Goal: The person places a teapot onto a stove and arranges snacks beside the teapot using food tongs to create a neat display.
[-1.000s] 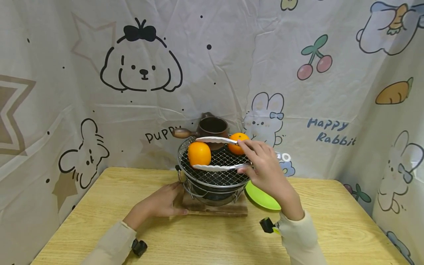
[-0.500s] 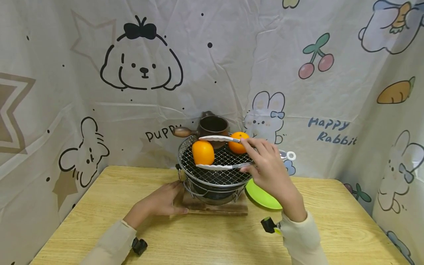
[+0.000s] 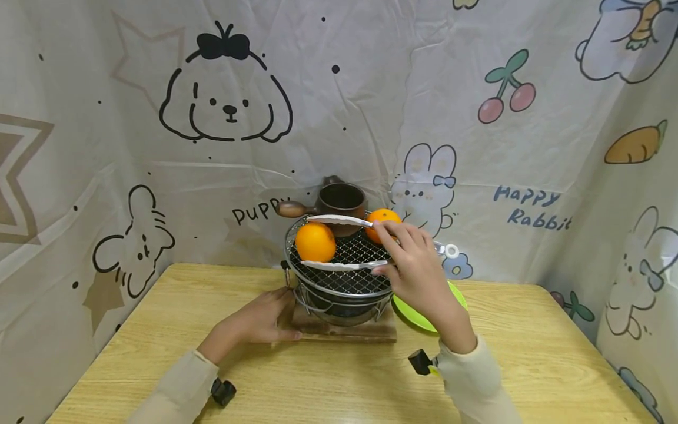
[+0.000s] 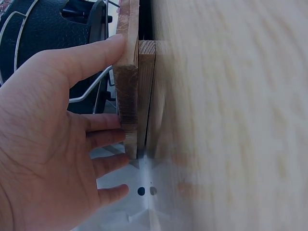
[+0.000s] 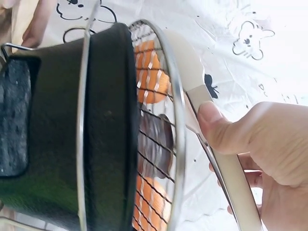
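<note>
My right hand (image 3: 418, 268) grips a pair of tongs (image 3: 339, 267), its thumb pressed on one arm in the right wrist view. The tongs' white scalloped ends stand spread on either side of an orange (image 3: 315, 242) at the left of a round wire grill rack (image 3: 354, 277). Contact between both ends and the fruit is hard to tell. Behind the right fingers sits a second orange (image 3: 382, 221), partly hidden. My left hand (image 3: 259, 321) rests at the left end of a wooden board (image 3: 344, 333) under the dark stove, thumb and fingertips touching its edges (image 4: 127, 91).
A brown pot with a side handle (image 3: 341, 200) stands at the back of the rack. To the right, a green plate (image 3: 415, 312) lies partly under the right hand. The wooden table (image 3: 318, 377) meets a printed cloth backdrop (image 3: 339, 118).
The left orange has turned, showing a rounder side. It and the tongs shifted slightly right, then back left with the right hand. The left hand has stayed in place.
</note>
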Action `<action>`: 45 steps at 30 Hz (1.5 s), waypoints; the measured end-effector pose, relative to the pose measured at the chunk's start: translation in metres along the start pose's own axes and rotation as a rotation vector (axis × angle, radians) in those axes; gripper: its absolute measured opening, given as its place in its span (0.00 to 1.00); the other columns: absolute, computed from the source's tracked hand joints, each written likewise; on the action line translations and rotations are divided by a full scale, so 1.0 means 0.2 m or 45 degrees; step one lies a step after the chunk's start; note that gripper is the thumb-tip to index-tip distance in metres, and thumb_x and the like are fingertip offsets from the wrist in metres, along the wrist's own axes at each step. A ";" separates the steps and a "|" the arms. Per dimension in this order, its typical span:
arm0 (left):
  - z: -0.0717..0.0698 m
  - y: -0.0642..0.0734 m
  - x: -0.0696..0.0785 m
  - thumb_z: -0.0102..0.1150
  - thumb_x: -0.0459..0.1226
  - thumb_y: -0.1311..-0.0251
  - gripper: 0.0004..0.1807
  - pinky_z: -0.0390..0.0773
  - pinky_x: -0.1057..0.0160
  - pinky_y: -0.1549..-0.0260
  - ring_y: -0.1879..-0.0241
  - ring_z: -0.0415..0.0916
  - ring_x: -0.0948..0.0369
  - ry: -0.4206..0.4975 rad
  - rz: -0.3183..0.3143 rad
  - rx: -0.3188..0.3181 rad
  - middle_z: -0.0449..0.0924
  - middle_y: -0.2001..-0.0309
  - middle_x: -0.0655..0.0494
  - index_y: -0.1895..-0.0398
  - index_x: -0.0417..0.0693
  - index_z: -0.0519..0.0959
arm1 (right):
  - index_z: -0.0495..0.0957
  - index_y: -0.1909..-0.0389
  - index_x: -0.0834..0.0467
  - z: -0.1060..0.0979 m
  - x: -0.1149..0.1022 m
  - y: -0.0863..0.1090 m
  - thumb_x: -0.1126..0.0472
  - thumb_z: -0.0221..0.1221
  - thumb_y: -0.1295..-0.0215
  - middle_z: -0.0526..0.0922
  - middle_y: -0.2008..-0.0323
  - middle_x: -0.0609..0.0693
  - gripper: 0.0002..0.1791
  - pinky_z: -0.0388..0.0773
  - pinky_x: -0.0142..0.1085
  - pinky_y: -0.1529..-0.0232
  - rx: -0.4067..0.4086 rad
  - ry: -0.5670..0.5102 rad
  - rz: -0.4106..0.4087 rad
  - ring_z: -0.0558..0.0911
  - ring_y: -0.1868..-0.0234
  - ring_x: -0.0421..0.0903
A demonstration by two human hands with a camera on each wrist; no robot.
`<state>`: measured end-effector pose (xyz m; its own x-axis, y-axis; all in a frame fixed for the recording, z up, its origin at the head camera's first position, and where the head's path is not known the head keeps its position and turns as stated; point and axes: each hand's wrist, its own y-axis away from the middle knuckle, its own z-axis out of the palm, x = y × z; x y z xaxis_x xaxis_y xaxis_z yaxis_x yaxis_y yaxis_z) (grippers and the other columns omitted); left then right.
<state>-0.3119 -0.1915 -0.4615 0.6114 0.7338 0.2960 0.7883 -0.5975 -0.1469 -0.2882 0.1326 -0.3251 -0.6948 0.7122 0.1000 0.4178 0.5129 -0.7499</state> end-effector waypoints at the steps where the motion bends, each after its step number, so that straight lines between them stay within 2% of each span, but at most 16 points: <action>1: 0.00 0.00 0.00 0.64 0.62 0.42 0.52 0.67 0.39 0.31 0.31 0.68 0.37 0.000 0.004 0.001 0.68 0.30 0.32 0.27 0.32 0.64 | 0.73 0.32 0.64 0.01 -0.01 0.00 0.57 0.75 0.48 0.79 0.41 0.62 0.42 0.70 0.56 0.39 0.005 0.007 -0.005 0.75 0.41 0.61; 12: -0.01 0.00 0.00 0.64 0.62 0.41 0.52 0.67 0.39 0.30 0.30 0.67 0.38 0.003 -0.009 -0.019 0.67 0.28 0.33 0.25 0.33 0.63 | 0.74 0.32 0.64 0.06 -0.06 -0.01 0.54 0.76 0.50 0.79 0.41 0.61 0.43 0.69 0.56 0.41 0.007 0.054 0.022 0.76 0.43 0.60; 19: -0.01 0.00 0.00 0.65 0.61 0.42 0.51 0.67 0.39 0.31 0.31 0.68 0.38 0.000 0.007 0.000 0.68 0.30 0.34 0.26 0.33 0.64 | 0.74 0.33 0.63 0.09 -0.07 -0.01 0.55 0.74 0.45 0.79 0.42 0.60 0.39 0.69 0.54 0.43 0.032 0.076 0.013 0.76 0.44 0.59; 25: -0.01 0.00 0.01 0.65 0.61 0.42 0.51 0.68 0.41 0.30 0.31 0.69 0.39 -0.006 0.023 0.017 0.68 0.29 0.35 0.26 0.34 0.64 | 0.75 0.33 0.64 0.10 -0.07 -0.01 0.61 0.71 0.41 0.80 0.43 0.60 0.34 0.69 0.55 0.42 0.061 0.060 0.009 0.76 0.44 0.59; 29: -0.01 0.00 0.01 0.65 0.61 0.42 0.52 0.68 0.41 0.31 0.31 0.69 0.39 -0.006 0.023 0.020 0.68 0.29 0.35 0.26 0.34 0.64 | 0.75 0.34 0.64 0.08 -0.08 -0.01 0.62 0.71 0.41 0.80 0.43 0.61 0.34 0.70 0.56 0.42 0.049 0.067 0.015 0.76 0.44 0.60; 38: 0.00 0.00 0.00 0.66 0.62 0.44 0.51 0.70 0.42 0.32 0.34 0.72 0.41 -0.010 0.021 0.016 0.72 0.32 0.36 0.27 0.35 0.66 | 0.76 0.34 0.64 -0.02 -0.07 0.00 0.56 0.74 0.47 0.80 0.44 0.62 0.38 0.71 0.59 0.44 0.048 0.106 0.026 0.77 0.45 0.61; 45: 0.00 -0.01 0.00 0.65 0.61 0.43 0.52 0.67 0.41 0.30 0.31 0.69 0.39 -0.010 0.029 0.018 0.70 0.30 0.33 0.27 0.32 0.65 | 0.76 0.34 0.64 -0.02 -0.06 0.00 0.54 0.74 0.47 0.80 0.43 0.62 0.39 0.68 0.59 0.41 -0.006 0.111 0.053 0.76 0.44 0.61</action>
<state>-0.3133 -0.1914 -0.4618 0.6295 0.7229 0.2848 0.7752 -0.6094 -0.1666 -0.2769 0.1262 -0.3235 -0.6233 0.7719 0.1251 0.4485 0.4840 -0.7514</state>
